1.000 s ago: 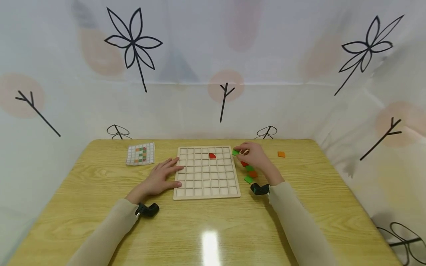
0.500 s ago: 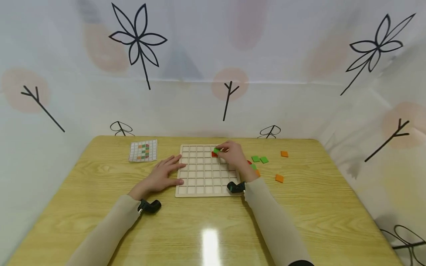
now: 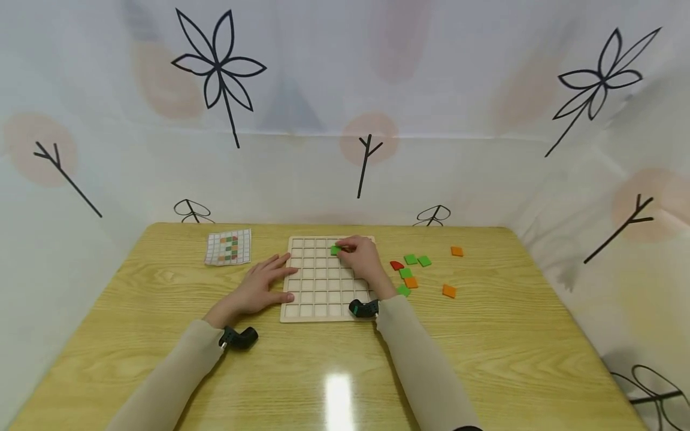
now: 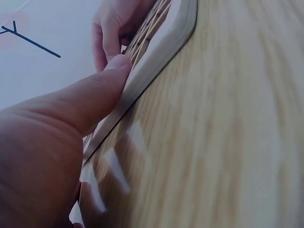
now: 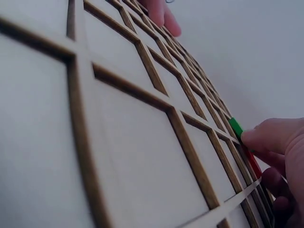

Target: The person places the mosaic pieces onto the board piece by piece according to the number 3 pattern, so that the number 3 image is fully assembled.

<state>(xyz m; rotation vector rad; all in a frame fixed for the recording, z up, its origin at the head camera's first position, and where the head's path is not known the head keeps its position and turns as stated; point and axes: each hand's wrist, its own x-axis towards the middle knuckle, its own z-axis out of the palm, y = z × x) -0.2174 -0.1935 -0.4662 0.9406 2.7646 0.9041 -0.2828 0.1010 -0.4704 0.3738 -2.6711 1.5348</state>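
Observation:
My left hand (image 3: 264,284) rests along the left edge of a pale wooden grid board (image 3: 320,297), fingers spread and straight. In the left wrist view its thumb (image 4: 102,88) lies on the board's rim. Over the back rows, my right hand (image 3: 361,260) pinches a small green square tile (image 3: 335,250) between thumb and fingers. The right wrist view has this green tile tilted at a cell, right beside a red tile (image 5: 253,164) in the grid. From the head view, the right hand covers that red tile.
Several loose tiles lie right of the board: a rounded red tile (image 3: 396,265), green ones such as this green tile (image 3: 424,261), and orange ones such as this orange tile (image 3: 449,291). A paper pattern card (image 3: 227,246) with coloured squares lies at the back left.
My right hand has carried the green tile leftward from beside the board, past the red tile, to a cell in the back part of the grid. The left hand has stayed on the board.

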